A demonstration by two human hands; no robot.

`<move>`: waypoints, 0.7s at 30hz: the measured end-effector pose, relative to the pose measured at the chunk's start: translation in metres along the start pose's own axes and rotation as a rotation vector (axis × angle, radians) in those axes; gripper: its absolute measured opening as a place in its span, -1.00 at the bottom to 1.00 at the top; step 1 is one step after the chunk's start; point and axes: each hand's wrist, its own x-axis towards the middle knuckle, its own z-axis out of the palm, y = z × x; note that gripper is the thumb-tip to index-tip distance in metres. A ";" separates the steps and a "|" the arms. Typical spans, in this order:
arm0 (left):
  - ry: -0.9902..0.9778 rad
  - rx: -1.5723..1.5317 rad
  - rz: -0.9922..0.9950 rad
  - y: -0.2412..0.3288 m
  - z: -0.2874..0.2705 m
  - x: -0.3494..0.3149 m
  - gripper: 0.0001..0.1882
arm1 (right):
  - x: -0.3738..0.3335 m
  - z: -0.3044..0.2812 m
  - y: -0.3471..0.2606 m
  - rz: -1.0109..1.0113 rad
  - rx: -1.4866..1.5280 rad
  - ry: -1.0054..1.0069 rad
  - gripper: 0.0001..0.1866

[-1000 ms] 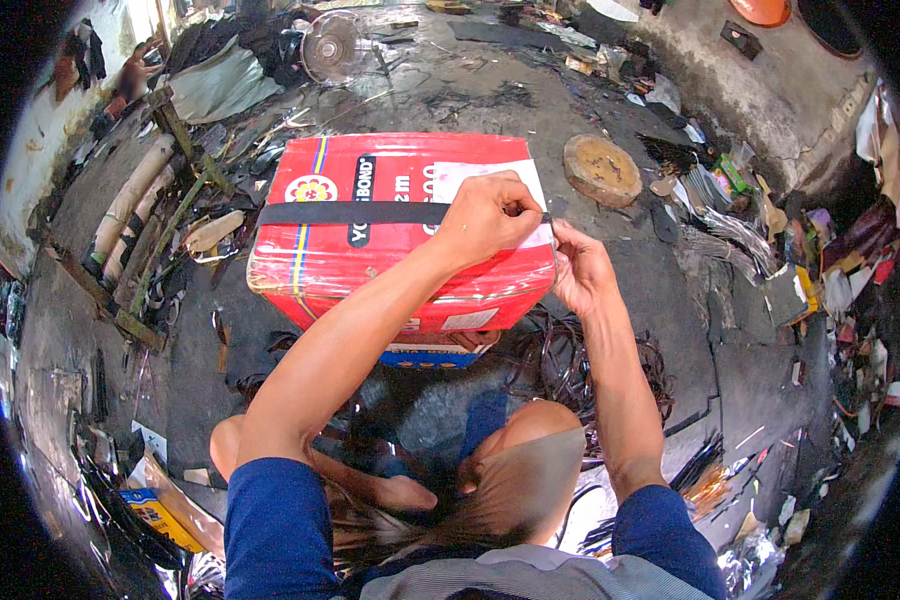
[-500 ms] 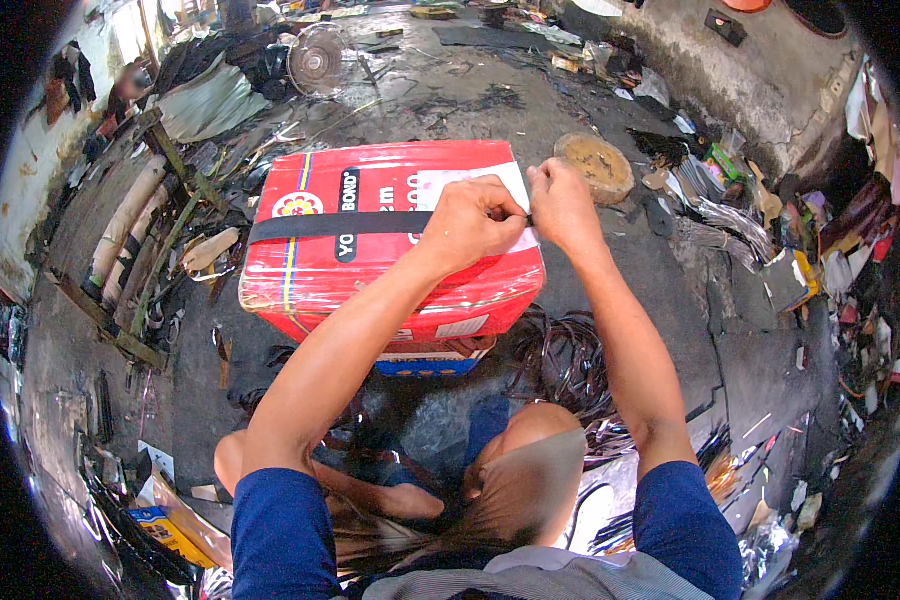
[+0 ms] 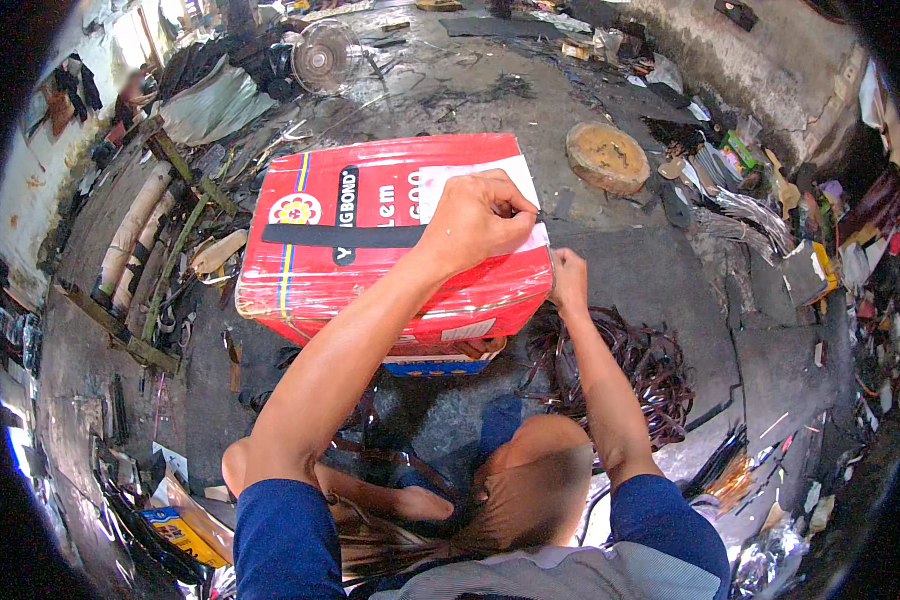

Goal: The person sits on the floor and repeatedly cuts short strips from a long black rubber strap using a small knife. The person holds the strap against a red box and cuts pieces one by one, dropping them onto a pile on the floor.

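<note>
1. At L hand (image 3: 478,215): pinched together at thumb + index, no gap visible; apparently closed on R end of black strip (image 3: 360,237), tho exact grip hidden.
2. At R hand (image 3: 570,282): curled in by R edge of red box (image 3: 370,290), just nearer the body than L fingertips; can't tell if holding anything, tips hidden.
3. Re strip: lying flat across box top, running L from pinched tips, passing under L hand; closer to L hand than R.
4. Re long axis: roughly L–R, pointing w/ loose end to person's L, stopping short of box's L edge.
5. Under R part: white paper (image 3: 518,178) on box top.
6. Below red box: blue box (image 3: 435,368), partly hidden.
7. Farther out: tangled dark strips (image 3: 660,370) near R forearm; round wood block (image 3: 607,158) beyond R hand.
</note>
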 end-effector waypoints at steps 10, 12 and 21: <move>0.009 -0.014 -0.010 -0.002 0.000 -0.002 -0.93 | -0.066 0.001 0.169 0.372 -0.486 -0.061 -0.70; 0.016 0.011 0.002 -0.002 -0.002 -0.002 -0.92 | -0.081 -0.003 0.197 0.345 -0.595 -0.121 -0.71; -0.037 0.065 0.165 -0.005 -0.006 -0.001 -0.89 | -0.089 -0.021 0.193 0.445 -0.676 -0.010 -0.78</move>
